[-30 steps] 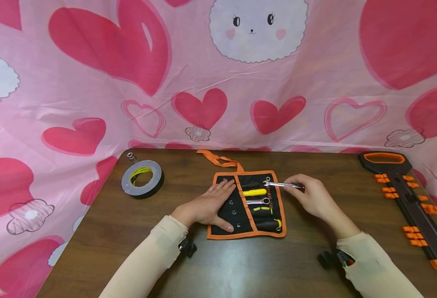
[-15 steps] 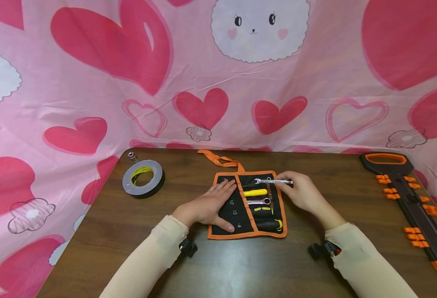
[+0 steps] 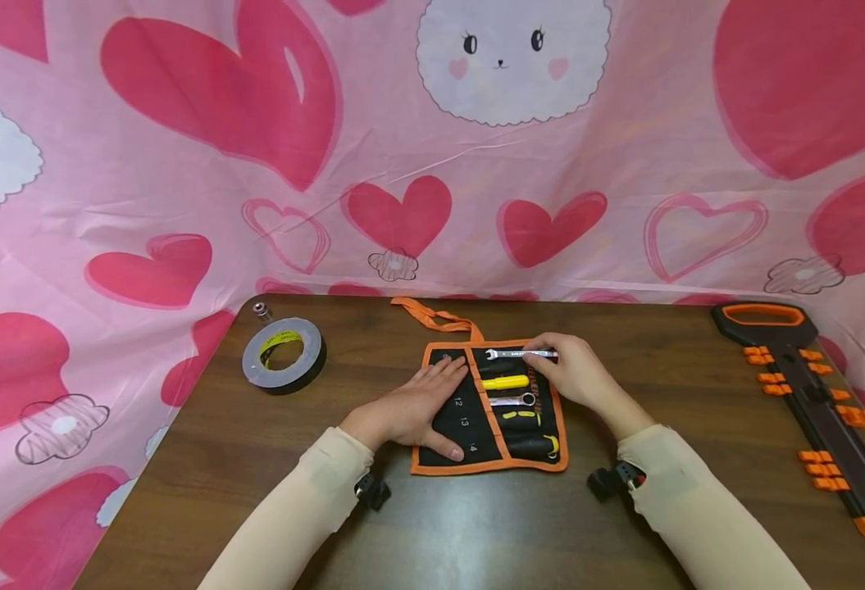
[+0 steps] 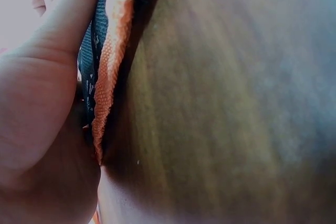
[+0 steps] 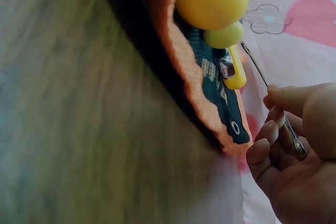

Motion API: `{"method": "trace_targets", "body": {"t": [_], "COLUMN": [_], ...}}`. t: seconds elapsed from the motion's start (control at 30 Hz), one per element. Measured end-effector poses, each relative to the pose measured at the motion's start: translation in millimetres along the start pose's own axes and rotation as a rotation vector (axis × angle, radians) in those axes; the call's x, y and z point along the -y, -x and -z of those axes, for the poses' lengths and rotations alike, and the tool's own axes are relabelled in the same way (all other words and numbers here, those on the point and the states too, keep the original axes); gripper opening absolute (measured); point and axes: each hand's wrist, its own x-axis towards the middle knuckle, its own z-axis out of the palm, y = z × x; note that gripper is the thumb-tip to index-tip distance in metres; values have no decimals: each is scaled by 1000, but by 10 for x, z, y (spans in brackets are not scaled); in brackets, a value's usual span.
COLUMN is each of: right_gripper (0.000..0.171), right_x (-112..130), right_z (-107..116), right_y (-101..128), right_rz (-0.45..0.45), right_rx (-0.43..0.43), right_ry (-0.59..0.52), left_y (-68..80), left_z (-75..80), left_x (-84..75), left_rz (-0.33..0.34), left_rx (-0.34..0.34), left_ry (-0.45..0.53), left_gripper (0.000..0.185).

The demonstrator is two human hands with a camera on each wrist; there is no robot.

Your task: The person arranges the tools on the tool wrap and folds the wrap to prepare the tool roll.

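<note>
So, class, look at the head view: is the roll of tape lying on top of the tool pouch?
No, the roll of tape lies on the bare table, well apart to the left of the tool pouch.

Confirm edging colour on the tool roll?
Orange trim on the tool roll; clearest in the head view.

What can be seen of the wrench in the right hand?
The wrench is a slim, bright, metal-looking combination spanner with a small head showing at its left end. It lies almost level across the top of the open tool roll, a black pouch with orange trim. The right hand pinches its right end between thumb and fingers; the right wrist view shows the thin shank running up from that grip. Whether it rests on the fabric cannot be told.
</note>
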Motion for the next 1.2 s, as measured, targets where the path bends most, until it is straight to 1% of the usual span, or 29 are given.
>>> {"method": "trace_targets", "body": {"t": [0.13, 0.43, 0.63, 0.83, 1.07, 1.2], "right_gripper": [23, 26, 27, 26, 24, 24], "right_x": [12, 65, 80, 101, 142, 177], "right_z": [-37, -99, -123, -134, -142, -169], "right_y": [-46, -150, -197, -216, -244, -267], "right_rz": [5, -1, 30, 34, 55, 38], "right_rx": [11, 45, 38, 54, 59, 61], "right_ry": [0, -4, 55, 115, 123, 126], "left_y": [-12, -17, -25, -25, -24, -9], "left_z": [-17, -21, -18, -19, -25, -15], "left_x": [15, 18, 19, 18, 30, 19], "left_rz": [-7, -6, -7, -6, -10, -15], "left_rx": [-3, -3, -3, -2, -7, -10], "left_ry": [-15, -6, -5, -8, 8, 4], "left_gripper": [132, 132, 131, 131, 131, 131]}}
